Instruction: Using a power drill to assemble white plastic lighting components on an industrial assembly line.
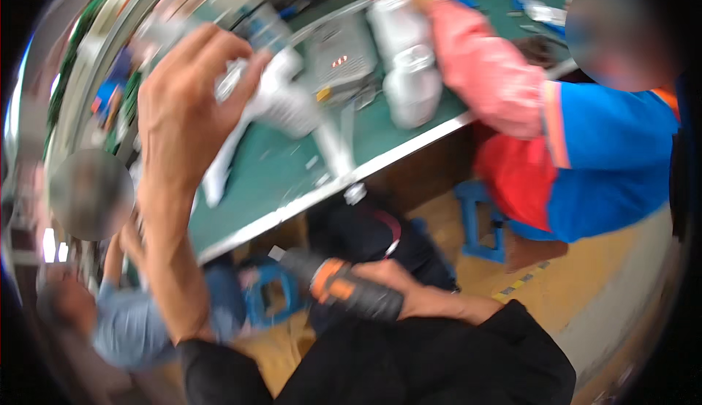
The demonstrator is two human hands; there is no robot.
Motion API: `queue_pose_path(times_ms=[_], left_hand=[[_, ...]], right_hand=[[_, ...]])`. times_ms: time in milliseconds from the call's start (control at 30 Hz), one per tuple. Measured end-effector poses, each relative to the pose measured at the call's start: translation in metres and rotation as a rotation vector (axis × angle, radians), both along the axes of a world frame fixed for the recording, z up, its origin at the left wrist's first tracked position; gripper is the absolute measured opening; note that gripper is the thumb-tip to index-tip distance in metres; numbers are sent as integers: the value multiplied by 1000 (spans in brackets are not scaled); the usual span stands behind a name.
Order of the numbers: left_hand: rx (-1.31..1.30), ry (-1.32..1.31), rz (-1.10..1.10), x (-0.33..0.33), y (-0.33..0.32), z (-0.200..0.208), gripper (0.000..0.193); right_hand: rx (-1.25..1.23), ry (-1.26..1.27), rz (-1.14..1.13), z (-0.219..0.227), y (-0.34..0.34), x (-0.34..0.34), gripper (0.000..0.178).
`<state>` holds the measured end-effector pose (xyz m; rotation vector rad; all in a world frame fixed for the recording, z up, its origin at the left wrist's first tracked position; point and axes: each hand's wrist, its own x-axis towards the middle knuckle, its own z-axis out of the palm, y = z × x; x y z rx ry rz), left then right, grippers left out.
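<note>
My left hand (186, 105) is raised above the near left part of the bench, its thumb and fingers curled toward each other. A whitish, shiny patch shows between them, but blur hides what it is. Low in front of me, my right hand (389, 275) grips a black and orange power tool (355, 289), whose pale tip points to the upper left, short of the bench edge. Past my left hand, a white plastic appliance part (289, 98) with leg-like pieces lies on the green bench top (274, 164).
White wrapped bundles (412, 87) and a grey box with a red display (340, 58) stand on the bench. A co-worker in a blue and pink top (610, 160) reaches over it at right. Another person (157, 324) is at left. Blue stools (479, 222) stand below.
</note>
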<state>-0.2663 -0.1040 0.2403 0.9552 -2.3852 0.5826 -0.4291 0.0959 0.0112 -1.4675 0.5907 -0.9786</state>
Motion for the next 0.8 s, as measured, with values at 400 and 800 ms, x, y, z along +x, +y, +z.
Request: queue_pose_path(times_ms=[400, 800], left_hand=[[294, 458, 805, 234, 64, -226, 81], [460, 423, 766, 239, 83, -222, 69]], right_hand=[[-331, 257, 9, 10, -8, 23, 29], [-287, 331, 16, 17, -8, 40, 28]])
